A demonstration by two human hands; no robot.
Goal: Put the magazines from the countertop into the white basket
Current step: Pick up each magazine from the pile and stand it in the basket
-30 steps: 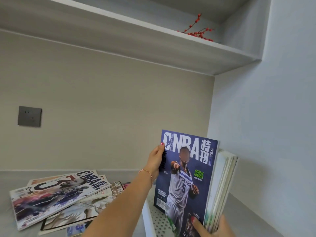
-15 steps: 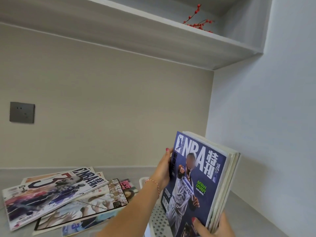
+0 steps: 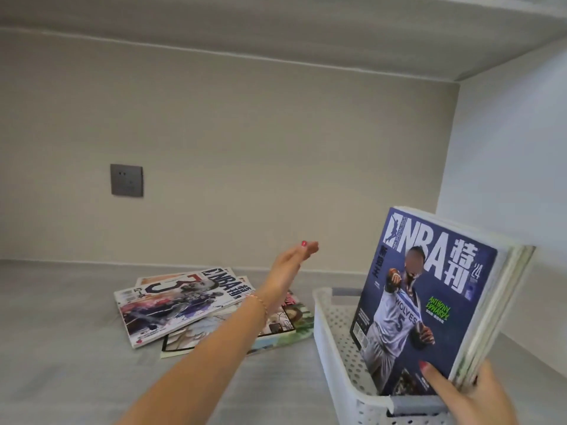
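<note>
A bunch of magazines [image 3: 429,302] is gripped near its bottom corner by the right hand [image 3: 469,400] and stands upright inside the white basket [image 3: 329,342]. The left hand [image 3: 291,262] is held out flat with straight fingers, touching nothing. Under and beyond the left arm, more magazines [image 3: 181,305] are piled on the surface [image 3: 61,348]. Farther back, a grey socket [image 3: 126,180] is seen on the wall.

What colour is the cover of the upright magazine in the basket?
Dark blue with white lettering, on the upright magazine; seen in the head view.
</note>
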